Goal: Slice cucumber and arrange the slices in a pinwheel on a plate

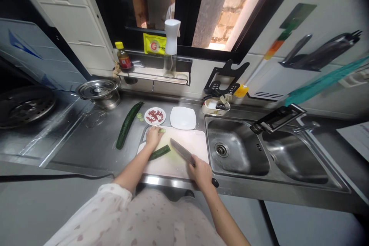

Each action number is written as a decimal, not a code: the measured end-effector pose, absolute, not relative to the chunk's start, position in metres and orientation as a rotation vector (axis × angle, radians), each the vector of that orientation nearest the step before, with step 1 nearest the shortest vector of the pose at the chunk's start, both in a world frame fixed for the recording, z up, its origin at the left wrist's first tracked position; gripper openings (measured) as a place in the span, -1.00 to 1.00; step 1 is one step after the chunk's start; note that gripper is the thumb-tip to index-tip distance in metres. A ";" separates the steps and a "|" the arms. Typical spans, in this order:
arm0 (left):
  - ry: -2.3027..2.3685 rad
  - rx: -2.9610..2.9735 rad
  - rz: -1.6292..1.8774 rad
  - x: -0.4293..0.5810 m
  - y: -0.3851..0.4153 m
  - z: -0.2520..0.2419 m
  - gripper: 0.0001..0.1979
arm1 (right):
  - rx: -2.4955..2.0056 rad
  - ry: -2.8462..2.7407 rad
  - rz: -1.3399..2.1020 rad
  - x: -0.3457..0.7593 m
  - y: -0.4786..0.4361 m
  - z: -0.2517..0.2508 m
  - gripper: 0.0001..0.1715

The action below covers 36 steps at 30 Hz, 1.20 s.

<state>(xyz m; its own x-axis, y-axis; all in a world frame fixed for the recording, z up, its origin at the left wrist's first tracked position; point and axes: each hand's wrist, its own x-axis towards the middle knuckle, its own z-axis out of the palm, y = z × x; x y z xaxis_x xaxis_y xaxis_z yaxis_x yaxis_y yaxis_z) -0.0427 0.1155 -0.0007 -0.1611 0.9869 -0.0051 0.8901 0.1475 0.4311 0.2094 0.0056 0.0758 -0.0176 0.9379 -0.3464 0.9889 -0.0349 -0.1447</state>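
Note:
A white cutting board (190, 144) lies on the steel counter, left of the sink. My right hand (201, 173) grips the handle of a kitchen knife (182, 151), whose blade points up-left over the board. A piece of cucumber (159, 152) lies on the board by my left forearm. My left hand (153, 137) rests at the board's far left corner, fingers curled on a small cucumber piece (162, 131).
A whole cucumber (128, 123) and a few slices (140, 116) lie on the counter to the left. Behind the board stand a plate of red bits (155, 115) and an empty white dish (183, 118). A double sink (239, 150) is at right, a lidded pot (99, 91) at left.

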 end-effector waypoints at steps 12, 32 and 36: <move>2.223 1.761 0.510 -0.065 0.106 -0.010 -0.78 | 2.102 2.083 -0.569 0.208 0.004 0.074 -0.57; 2.104 1.656 0.828 -0.059 0.051 -0.009 -0.80 | 2.144 2.101 -0.549 0.209 -0.001 0.073 -0.62; 2.028 1.728 0.867 -0.053 0.032 -0.006 -0.79 | 2.167 2.071 -0.585 0.204 0.000 0.077 -0.60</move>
